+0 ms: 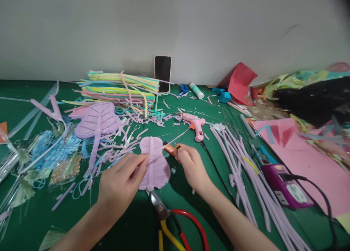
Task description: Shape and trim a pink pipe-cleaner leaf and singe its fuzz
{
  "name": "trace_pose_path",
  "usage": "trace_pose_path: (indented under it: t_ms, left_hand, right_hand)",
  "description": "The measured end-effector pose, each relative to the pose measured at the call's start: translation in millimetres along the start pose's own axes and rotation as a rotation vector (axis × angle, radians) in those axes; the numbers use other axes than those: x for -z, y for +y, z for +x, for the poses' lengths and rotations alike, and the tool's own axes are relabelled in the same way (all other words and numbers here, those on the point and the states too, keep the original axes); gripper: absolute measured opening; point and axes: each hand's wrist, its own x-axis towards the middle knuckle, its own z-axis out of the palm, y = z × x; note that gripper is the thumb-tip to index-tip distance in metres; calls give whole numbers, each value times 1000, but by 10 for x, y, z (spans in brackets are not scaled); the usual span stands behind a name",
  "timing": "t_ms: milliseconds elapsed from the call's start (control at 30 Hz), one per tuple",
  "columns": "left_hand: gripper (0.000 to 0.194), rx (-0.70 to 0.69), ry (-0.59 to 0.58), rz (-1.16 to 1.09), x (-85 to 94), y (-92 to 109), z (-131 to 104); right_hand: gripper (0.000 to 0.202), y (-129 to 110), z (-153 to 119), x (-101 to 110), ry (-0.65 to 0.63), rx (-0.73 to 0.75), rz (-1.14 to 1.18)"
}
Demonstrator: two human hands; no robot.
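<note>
A lilac fan-shaped piece [157,167] with a scalloped edge and a central rib lies in front of me. My left hand [124,174] pinches its left side between thumb and fingers. Just to the right, my right hand [191,167] is closed around a small lighter-like object [178,146], mostly hidden by the fingers. An orange item [170,149] lies beside that hand. From the piece a thin lilac strip [180,135] slants up toward the pink glue gun [194,124]. Scissors [162,209] with red and yellow handles sit below the piece.
A finished-looking lilac fan [98,121] and blue tassels [54,149] lie left. Pipe cleaner bundles [117,89] and a phone [163,72] stand behind. Long lilac stems [246,178], a purple power box [286,187] with a black cable, and pink paper [308,163] are right.
</note>
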Motion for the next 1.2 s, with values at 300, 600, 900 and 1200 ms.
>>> trace_pose_path:
  t_ms: [300,600,900,1200]
  left_hand:
    - [11,-176,71,151,16,-17,-38]
    - [9,-135,57,94,18,1,-23]
    - [9,-143,69,105,9,9,-30]
    - [10,-109,48,78,15,14,-21]
  right_hand:
    - [24,25,65,74,98,-117,38]
    - [25,27,72,61,73,-103,33]
    - [24,49,113,114,134,-143,64]
    - [24,33,105,94,109,-119,48]
